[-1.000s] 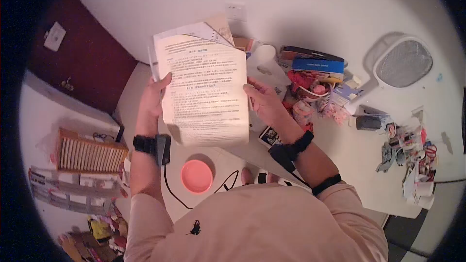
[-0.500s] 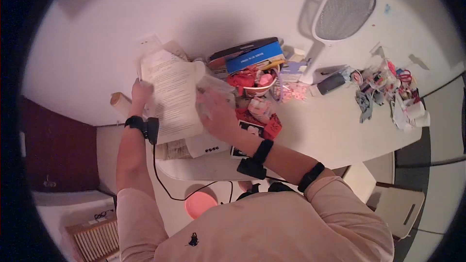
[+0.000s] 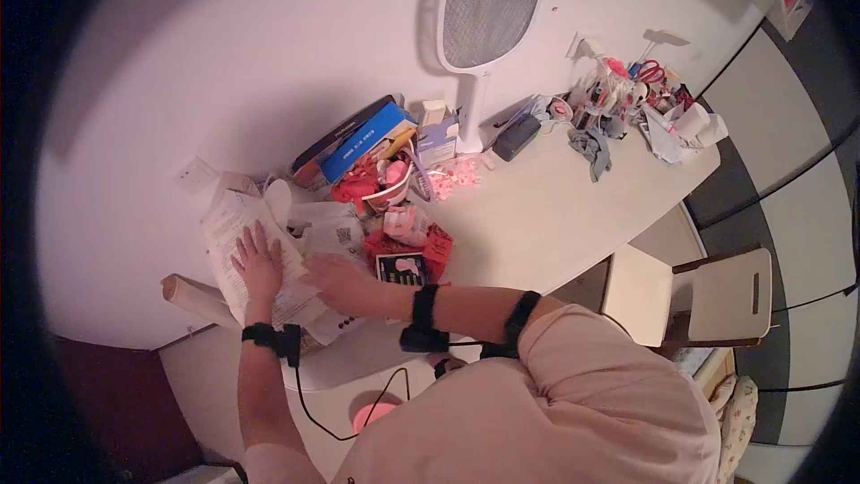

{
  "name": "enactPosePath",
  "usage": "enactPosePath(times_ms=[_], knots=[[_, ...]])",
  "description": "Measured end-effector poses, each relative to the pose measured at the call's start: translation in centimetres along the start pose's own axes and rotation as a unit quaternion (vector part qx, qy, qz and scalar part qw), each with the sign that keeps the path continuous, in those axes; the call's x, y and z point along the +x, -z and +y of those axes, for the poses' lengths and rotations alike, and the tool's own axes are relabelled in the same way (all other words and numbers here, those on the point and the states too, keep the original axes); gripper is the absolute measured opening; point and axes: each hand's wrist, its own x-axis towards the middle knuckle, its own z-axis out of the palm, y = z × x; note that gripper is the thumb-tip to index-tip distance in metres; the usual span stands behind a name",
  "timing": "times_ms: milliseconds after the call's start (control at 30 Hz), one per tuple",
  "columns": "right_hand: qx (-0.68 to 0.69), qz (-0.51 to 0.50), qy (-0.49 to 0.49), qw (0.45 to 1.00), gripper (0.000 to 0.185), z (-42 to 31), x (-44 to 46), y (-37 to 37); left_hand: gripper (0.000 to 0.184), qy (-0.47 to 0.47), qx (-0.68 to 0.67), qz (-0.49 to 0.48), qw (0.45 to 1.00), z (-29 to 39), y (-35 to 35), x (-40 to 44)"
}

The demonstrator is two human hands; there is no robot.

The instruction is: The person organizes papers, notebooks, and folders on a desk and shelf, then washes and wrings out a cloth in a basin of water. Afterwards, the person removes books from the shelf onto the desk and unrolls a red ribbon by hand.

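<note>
Printed papers (image 3: pixel 224 242) lie in a pile at the left end of the table, their upper edge near the wall. My left hand (image 3: pixel 258 264) rests flat on the pile with its fingers spread. Beside it, at the right edge of the papers, is my right hand (image 3: pixel 336 282); its fingertips are blurred, so whether it holds anything is unclear. A clear plastic bag (image 3: pixel 336 226) lies just beyond my right hand. A dark picture card (image 3: pixel 400 269) and a red packet (image 3: pixel 438 251) lie to the right of it.
A rolled paper (image 3: pixel 197 299) lies left of the pile. Behind are a blue box (image 3: pixel 369 143), a basket (image 3: pixel 391 194) and a white electric swatter (image 3: pixel 473 108). A dark case (image 3: pixel 517 137) and clutter stand farther right. A chair (image 3: pixel 726 296) is beyond the table (image 3: pixel 537 224).
The papers, earlier held up in both hands, now lie on the table. My left hand has opened flat on them. The view has turned toward the right, showing more of the table.
</note>
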Motion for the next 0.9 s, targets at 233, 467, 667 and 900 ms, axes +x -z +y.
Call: enactPosePath(times_ms=[233,467,667,900], knots=[[-0.034,0.111,-0.205,0.972,0.03,5.0,-11.5,10.0,0.054,-0.041,-0.051,0.044,0.997,-3.3,-2.4,0.6],[-0.168,0.218,-0.411,0.869,0.035,12.3,-26.3,20.2,0.046,-0.017,-0.333,0.193,0.923,-1.0,6.8,-2.2],[-0.317,0.247,-0.436,0.805,0.04,18.6,-32.9,27.9,0.048,0.035,-0.482,0.223,0.846,3.0,12.9,-9.1],[-0.345,0.193,-0.409,0.823,0.043,29.3,-35.2,33.7,0.051,0.159,-0.589,0.209,0.764,14.5,18.6,-18.4]])
